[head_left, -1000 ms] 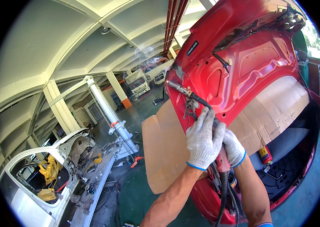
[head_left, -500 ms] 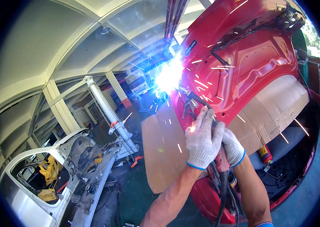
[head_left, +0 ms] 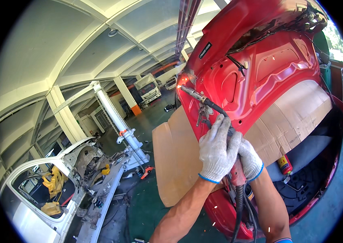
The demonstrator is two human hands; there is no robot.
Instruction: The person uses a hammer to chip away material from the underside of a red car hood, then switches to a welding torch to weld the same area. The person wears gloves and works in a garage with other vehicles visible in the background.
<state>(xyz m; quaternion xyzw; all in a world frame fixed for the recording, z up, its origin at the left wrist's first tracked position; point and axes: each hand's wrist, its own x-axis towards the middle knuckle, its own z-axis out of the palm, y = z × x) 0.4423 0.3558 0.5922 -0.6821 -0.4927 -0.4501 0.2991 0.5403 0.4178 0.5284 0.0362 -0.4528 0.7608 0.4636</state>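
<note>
Both my hands wear white knitted gloves with blue cuffs and are closed round a welding torch (head_left: 215, 106). My left hand (head_left: 217, 153) lies over the torch body, and my right hand (head_left: 249, 157) wraps the red handle from the other side. The torch's metal nozzle points up and left at the edge of a red car trunk lid (head_left: 236, 83). A small orange-red glowing spot (head_left: 184, 80) shows on that edge by the nozzle tip. A metal clamp (head_left: 204, 114) hangs on the panel below the torch neck. Thick cables run down from the handle between my forearms.
Brown cardboard sheets (head_left: 177, 156) cover the car opening beneath the lid. A red fire extinguisher (head_left: 285, 165) lies in the trunk. To the left stand a stripped white car body (head_left: 25, 218) and a white pulling post with a chain (head_left: 117, 115). A white truck (head_left: 148, 90) is parked far back.
The bright blue-white arc has gone out, leaving a glowing spot. Most flying sparks have vanished; a few fall low down. My hands and the torch have barely moved.
</note>
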